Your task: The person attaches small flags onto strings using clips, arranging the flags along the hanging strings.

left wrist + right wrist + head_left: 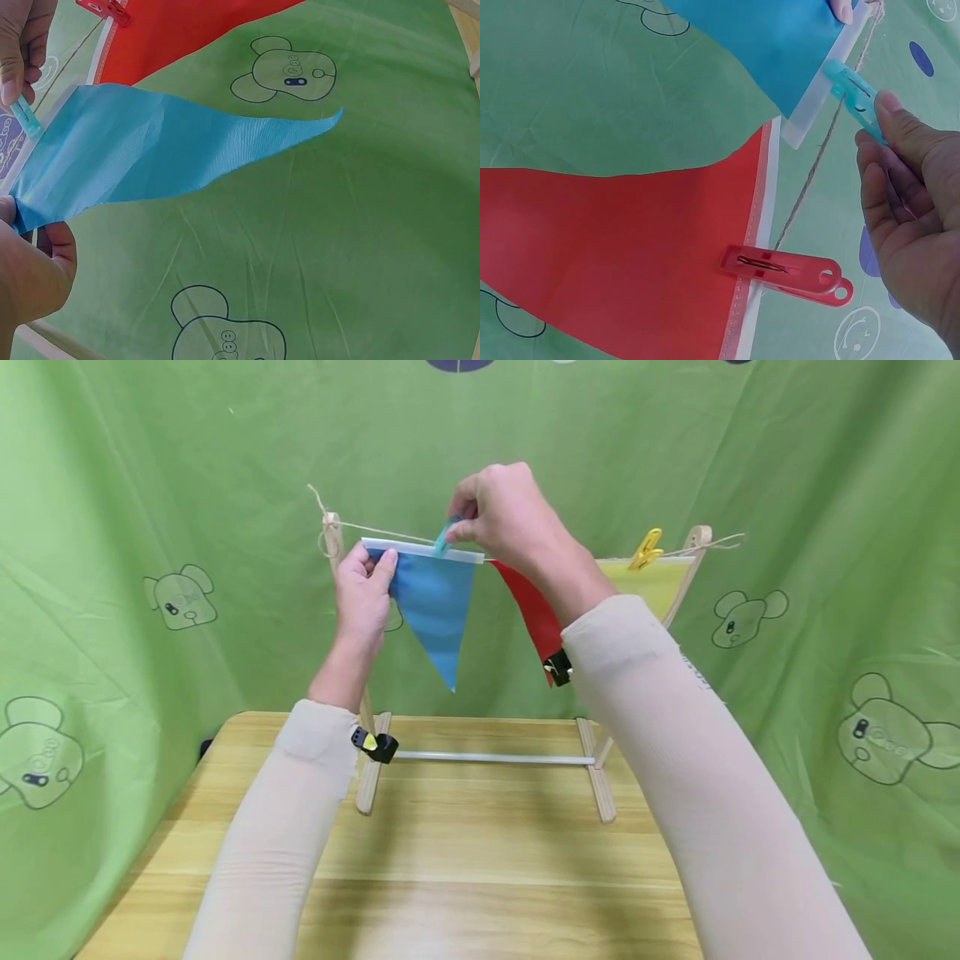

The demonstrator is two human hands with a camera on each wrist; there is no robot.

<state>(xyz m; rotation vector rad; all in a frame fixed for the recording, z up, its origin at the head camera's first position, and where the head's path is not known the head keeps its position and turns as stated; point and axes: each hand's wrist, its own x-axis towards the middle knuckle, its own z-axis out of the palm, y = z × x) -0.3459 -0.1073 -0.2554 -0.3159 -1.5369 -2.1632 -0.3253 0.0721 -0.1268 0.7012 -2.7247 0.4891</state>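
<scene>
Pegging a blue flag to the string of a small wooden rack standing near the far edge of the desk (480, 860). At the left post of the rack (369, 777), the left hand (365, 589) pinches the upper left corner of the blue flag (435, 602) between thumb and curled fingers (384, 564), holding its white top band level against the string (390, 532); the flag hangs point down, clear of the desk. In the left wrist view the flag (172, 150) streams away from the hand (34, 277) over the green backdrop (360, 225). Toward the middle of the string, the right hand (506, 518) pinches a blue peg (444, 537) by its tail; the right wrist view shows the peg (853, 97), held between the fingertips (889, 105), with its nose over the white band and the string together. Whether the peg has closed fully cannot be told. Just right of it hangs a red flag (534, 610), held by a red peg (787, 274) already clamped on its band. Farthest right, near the right post, a yellow flag (652, 583) hangs under a yellow peg (647, 550). Judged step: the third flag is being fastened, with two already hung. The next move calls for the peg to bite both band and string squarely before the right fingers let go, while the left hand keeps the band taut and level; a release too early would probably let the flag slip or tilt.
</scene>
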